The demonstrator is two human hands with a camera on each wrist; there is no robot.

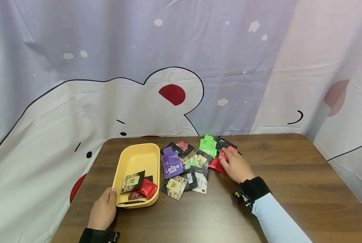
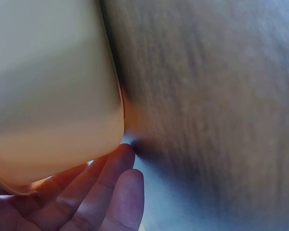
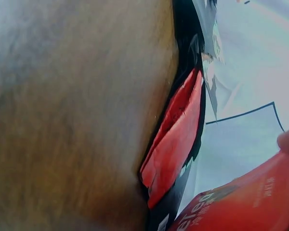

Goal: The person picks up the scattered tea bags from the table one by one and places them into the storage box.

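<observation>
My left hand (image 1: 102,210) holds the yellow plastic tray (image 1: 119,173) at its near left corner; the left wrist view shows its fingers (image 2: 118,168) against the tray's outside. Several sachets lie in the tray, including a red foil one (image 1: 148,188) and a patterned one (image 1: 133,181). At the right edge of a sachet pile, my right hand (image 1: 238,168) pinches a red sachet (image 3: 245,202), with white lettering in the right wrist view. Another red foil sachet (image 1: 216,165) lies beside that hand. Part of the held sachet is hidden under the fingers in the head view.
Between tray and right hand lie a purple LeTea sachet (image 1: 171,164), a green one (image 1: 208,145), and several black and patterned sachets (image 1: 176,186), overlapping. They rest on a brown wooden table (image 1: 290,189). A printed curtain (image 1: 132,104) hangs behind its far edge.
</observation>
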